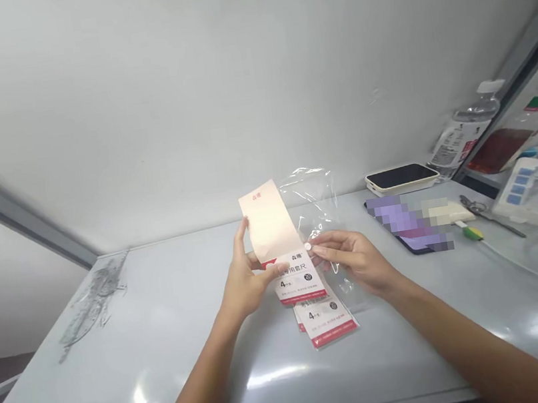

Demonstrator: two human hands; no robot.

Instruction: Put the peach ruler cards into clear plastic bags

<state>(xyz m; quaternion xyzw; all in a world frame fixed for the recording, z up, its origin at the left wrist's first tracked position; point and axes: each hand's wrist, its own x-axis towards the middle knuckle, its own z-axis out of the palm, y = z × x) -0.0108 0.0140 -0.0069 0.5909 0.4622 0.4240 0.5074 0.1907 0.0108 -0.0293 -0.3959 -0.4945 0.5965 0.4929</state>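
My left hand (250,275) is closed on a ruler-set card (296,281), red and white with Chinese print and "4" on it. The card's plain cream flap (269,221) stands folded up, my fingers along its left edge. My right hand (353,259) pinches a clear plastic pouch (312,202) by a small white round snap (307,247) beside the card. The pouch rises behind the card and looks see-through. Below my hands, more ruler-set packs (330,320) lie overlapping on the grey table (174,377).
Clear rulers (95,295) lie in a pile at the left. To the right are a phone (402,178), a second phone with a blurred screen (399,226), a cable (509,253), a water bottle (465,128) and a bottle of dark liquid (507,142). A white wall (231,86) closes off the back.
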